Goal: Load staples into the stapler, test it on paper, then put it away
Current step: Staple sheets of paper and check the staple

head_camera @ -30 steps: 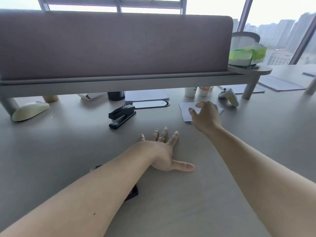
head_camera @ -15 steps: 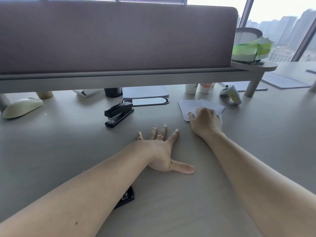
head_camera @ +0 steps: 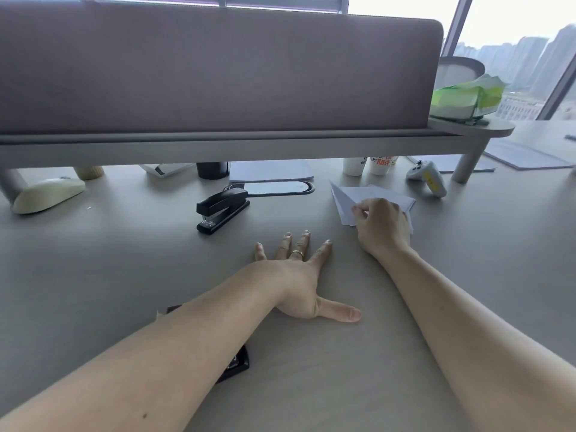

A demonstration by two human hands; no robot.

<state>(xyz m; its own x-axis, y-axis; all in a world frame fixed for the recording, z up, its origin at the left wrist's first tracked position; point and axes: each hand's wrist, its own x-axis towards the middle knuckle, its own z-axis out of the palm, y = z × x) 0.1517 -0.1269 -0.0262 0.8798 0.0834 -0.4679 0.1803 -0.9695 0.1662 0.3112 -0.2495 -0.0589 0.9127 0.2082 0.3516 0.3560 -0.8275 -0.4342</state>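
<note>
Item, far left: a cream mouse (head_camera: 46,194) is set on the desk (head_camera: 124,275) beside the left leg of a raised shelf (head_camera: 218,145), whose front edge runs across nearly the whole view and carries a grey panel (head_camera: 218,73). Left of centre, just in front of that edge, the black stapler (head_camera: 222,208) lies closed and angled, touched by neither hand; bare desk is left open to its left and on its near side. A small black item (head_camera: 237,364) is half hidden under the left forearm and cannot be identified. At centre the left hand (head_camera: 299,275) is laid palm-down, fingers spread straight, thumb out to the right; its grip is released. Right of centre, white paper (head_camera: 352,198) is pinched by the right hand (head_camera: 381,227), fingers curled, knuckles up. Paper cups (head_camera: 378,165) and a white-and-yellow controller (head_camera: 428,179) are placed further right, near the shelf's right leg.
</note>
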